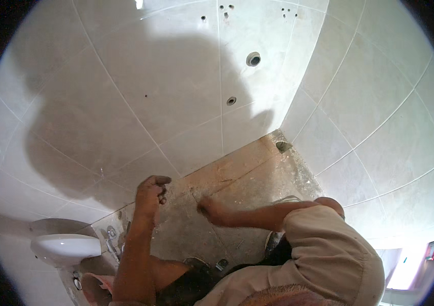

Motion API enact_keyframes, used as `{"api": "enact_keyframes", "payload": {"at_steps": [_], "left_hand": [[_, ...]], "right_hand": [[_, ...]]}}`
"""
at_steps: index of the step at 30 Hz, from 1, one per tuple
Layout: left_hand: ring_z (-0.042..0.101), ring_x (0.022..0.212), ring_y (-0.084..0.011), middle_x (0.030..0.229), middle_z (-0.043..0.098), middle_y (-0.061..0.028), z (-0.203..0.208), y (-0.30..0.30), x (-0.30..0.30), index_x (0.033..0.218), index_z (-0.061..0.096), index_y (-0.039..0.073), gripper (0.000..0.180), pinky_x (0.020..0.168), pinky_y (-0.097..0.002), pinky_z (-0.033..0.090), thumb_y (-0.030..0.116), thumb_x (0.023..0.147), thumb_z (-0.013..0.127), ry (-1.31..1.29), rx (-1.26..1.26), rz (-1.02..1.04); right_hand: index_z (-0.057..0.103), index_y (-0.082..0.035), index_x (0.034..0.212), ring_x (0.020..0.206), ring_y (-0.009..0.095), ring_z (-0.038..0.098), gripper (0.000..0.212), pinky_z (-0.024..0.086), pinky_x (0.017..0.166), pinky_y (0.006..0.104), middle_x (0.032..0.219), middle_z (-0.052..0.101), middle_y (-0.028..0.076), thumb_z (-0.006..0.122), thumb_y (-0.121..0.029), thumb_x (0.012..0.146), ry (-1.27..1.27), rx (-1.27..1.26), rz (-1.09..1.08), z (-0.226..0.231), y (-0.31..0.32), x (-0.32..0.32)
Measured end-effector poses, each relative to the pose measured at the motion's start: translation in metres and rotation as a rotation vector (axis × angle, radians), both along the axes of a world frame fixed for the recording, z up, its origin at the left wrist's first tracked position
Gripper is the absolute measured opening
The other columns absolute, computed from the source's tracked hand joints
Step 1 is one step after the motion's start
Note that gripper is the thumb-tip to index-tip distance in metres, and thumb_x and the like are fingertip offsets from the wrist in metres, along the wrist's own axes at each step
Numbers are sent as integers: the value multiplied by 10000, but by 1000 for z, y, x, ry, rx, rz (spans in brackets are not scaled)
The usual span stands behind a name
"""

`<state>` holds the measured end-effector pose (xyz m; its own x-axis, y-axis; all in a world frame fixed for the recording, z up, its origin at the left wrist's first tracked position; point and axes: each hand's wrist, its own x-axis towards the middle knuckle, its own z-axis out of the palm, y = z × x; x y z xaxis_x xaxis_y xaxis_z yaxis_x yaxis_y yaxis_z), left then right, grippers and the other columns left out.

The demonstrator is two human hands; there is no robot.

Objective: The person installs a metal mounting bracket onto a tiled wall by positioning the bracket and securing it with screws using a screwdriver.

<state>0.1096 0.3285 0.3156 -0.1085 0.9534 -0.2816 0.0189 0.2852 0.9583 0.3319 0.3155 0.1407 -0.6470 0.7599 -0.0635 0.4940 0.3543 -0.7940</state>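
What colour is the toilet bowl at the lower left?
The toilet bowl is white, seen in the head view, below and left of the left hand.

I see no clear package, label, sign or screen near my hands. The only candidate is a small red shape (433, 250) far off to the right of my right hand (211, 210), low at the picture's edge beside a bright opening; it is too small and blurred for me to tell whether it is a package, a sign or something else. Around my left hand (150, 196) there is nothing of the kind.
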Motion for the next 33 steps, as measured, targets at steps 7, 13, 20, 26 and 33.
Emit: {"api": "enact_keyframes", "payload": {"at_steps": [7, 13, 20, 26, 33], "left_hand": [[507, 707, -111, 891, 636, -37, 35, -19, 55, 1202, 664, -6, 329, 624, -270, 438, 247, 998, 610, 104, 91, -70], [519, 685, -113, 882, 655, -53, 14, -24, 67, 1146, 666, -6, 285, 601, -263, 420, 214, 965, 677, 31, 78, 23], [450, 590, -102, 885, 674, -97, 6, -28, 45, 1061, 618, 19, 199, 534, -281, 381, 170, 952, 690, -298, 100, 178], [418, 538, -77, 824, 667, -94, 16, -29, 51, 952, 633, 44, 175, 505, -249, 348, 159, 906, 757, -234, 63, 209], [435, 538, -72, 805, 666, -94, 12, -29, 49, 945, 638, 50, 177, 491, -233, 360, 162, 898, 767, -247, 70, 218]], "right_hand": [[547, 30, 1102, 744, 158, 604, 180, 517, 672, 313, 885, 628, 101, 564, -116, 998, 660, -371, -268, 177, 41, -23], [531, 55, 1086, 724, 163, 649, 213, 535, 627, 304, 859, 630, 114, 634, -77, 954, 789, -359, -348, 170, 35, -6], [610, 45, 1009, 684, 194, 671, 156, 556, 640, 331, 790, 675, 121, 668, -31, 885, 912, -4, -625, 250, 108, 58], [696, 60, 1021, 728, 171, 664, 206, 556, 654, 297, 859, 698, 115, 735, -71, 866, 1031, 689, -899, 366, 235, 195], [726, 40, 925, 614, 104, 613, 175, 531, 580, 253, 746, 686, 57, 755, -129, 887, 885, 774, -928, 385, 296, 221]]}}
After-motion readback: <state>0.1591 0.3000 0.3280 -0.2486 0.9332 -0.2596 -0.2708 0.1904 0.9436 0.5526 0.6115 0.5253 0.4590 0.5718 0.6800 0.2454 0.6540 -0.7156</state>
